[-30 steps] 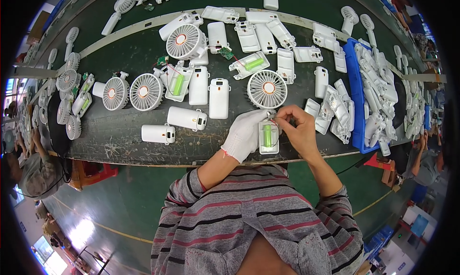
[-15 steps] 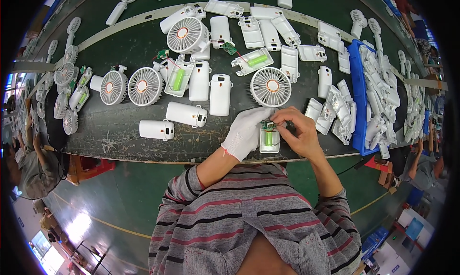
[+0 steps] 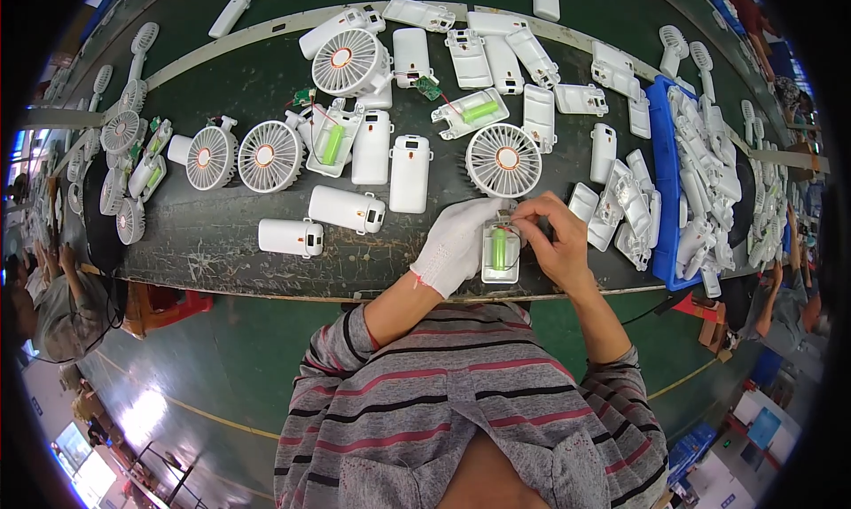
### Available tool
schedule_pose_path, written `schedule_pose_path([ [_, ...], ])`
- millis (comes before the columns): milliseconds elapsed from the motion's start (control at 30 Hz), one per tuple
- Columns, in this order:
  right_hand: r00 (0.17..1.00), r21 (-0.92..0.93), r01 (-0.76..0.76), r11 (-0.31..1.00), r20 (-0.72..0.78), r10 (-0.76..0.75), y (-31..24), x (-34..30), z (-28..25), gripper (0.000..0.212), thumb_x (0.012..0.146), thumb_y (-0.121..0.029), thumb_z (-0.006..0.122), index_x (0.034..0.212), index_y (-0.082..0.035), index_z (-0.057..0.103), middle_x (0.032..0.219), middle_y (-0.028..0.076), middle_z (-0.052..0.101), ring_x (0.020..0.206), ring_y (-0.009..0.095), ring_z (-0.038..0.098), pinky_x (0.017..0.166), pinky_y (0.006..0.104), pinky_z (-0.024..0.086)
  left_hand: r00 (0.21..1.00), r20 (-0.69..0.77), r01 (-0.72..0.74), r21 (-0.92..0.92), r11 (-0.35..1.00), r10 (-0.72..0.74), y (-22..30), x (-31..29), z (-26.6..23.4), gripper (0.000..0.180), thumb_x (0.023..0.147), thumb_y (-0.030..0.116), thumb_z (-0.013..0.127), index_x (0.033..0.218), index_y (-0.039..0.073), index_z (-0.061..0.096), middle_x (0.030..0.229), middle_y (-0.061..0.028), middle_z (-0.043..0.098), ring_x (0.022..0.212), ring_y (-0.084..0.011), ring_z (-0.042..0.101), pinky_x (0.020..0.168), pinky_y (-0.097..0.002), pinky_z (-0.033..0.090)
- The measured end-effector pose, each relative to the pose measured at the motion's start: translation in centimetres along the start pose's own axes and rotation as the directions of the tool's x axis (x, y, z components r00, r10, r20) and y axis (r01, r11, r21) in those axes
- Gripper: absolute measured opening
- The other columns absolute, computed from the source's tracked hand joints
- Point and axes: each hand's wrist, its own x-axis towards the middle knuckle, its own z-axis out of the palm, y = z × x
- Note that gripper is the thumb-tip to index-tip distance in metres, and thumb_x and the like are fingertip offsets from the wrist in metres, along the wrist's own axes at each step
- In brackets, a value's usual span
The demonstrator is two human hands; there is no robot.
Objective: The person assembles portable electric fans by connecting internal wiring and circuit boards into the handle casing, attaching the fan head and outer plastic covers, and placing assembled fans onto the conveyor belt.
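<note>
Near the front edge of the bench, a white fan handle shell (image 3: 501,277) lies open side up, with a green cylindrical battery (image 3: 500,249) and thin wires inside. My left hand (image 3: 456,243), in a white knitted glove, is closed along the shell's left side and far end. My bare right hand (image 3: 560,248) pinches at the shell's upper right end; what is between its fingertips is too small to make out. Just beyond both hands sits a round white fan head (image 3: 503,160) with an orange ring at its centre.
To the right stands a blue bin (image 3: 661,181) heaped with white shells. Loose handle shells (image 3: 408,174) and more fan heads (image 3: 269,156) lie across the dark bench (image 3: 213,265). An open shell with a battery (image 3: 479,110) trails a green circuit board (image 3: 428,87). Other people work at both sides.
The green circuit board that showed at the shell's far end is now out of sight, and more of the battery shows. My right fingers have shifted slightly up and right; the left hand has barely moved.
</note>
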Motion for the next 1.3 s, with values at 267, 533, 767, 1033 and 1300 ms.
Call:
schedule_pose_path([
  [267,0.986,-0.104,0.152,0.983,-0.055,-0.158,1.1,0.5,-0.2,0.015,0.072,0.008,0.065,0.085,0.000,0.064,0.079,0.009,0.063,0.070,0.022,0.058,0.059,0.0292,0.047,0.997,-0.038,0.056,-0.105,0.993,-0.060,0.3,0.2,0.6,0.021,0.087,0.015,0.055,0.098,-0.003,0.057,0.089,-0.0117,0.061,0.077,-0.0219,0.062,0.068,-0.0341,0.051],
  [533,0.972,-0.210,0.223,0.952,-0.025,-0.233,0.6,0.0,-0.1,0.017,0.073,0.009,0.064,0.086,0.000,0.064,0.082,0.010,0.062,0.070,0.021,0.057,0.059,0.0295,0.045,0.998,-0.058,0.021,-0.076,0.997,-0.025,-0.1,0.1,0.4,0.018,0.087,0.014,0.056,0.096,-0.001,0.058,0.088,-0.0085,0.061,0.074,-0.0187,0.060,0.065,-0.0323,0.049],
  [767,0.936,-0.334,0.352,0.874,0.100,-0.338,-0.3,0.2,-0.4,0.027,0.062,0.011,0.063,0.087,0.001,0.064,0.081,0.010,0.058,0.071,0.026,0.055,0.057,0.0337,0.046,0.998,-0.056,-0.008,-0.079,0.997,0.004,-0.5,0.1,0.1,0.018,0.086,0.014,0.057,0.096,-0.001,0.059,0.088,-0.0087,0.061,0.077,-0.0178,0.059,0.066,-0.0317,0.048],
  [1033,0.923,-0.367,0.386,0.847,0.164,-0.349,-1.1,1.2,-0.8,0.024,0.063,0.010,0.063,0.085,0.001,0.062,0.081,0.011,0.057,0.071,0.027,0.054,0.060,0.0355,0.045,1.000,-0.016,0.012,-0.107,0.994,-0.014,-0.7,0.6,-0.3,0.017,0.088,0.016,0.057,0.092,0.000,0.058,0.084,-0.0073,0.060,0.075,-0.0186,0.060,0.064,-0.0321,0.048],
  [1300,0.917,-0.325,0.393,0.860,0.203,-0.343,-2.2,2.1,1.0,0.022,0.066,0.012,0.060,0.085,0.002,0.061,0.084,0.014,0.058,0.075,0.032,0.055,0.066,0.0387,0.046,0.950,0.081,-0.295,0.547,0.783,0.301,0.9,-1.6,0.0,0.025,0.090,0.019,0.047,0.084,-0.002,0.060,0.078,-0.0058,0.060,0.069,-0.0144,0.057,0.063,-0.0305,0.046],
])
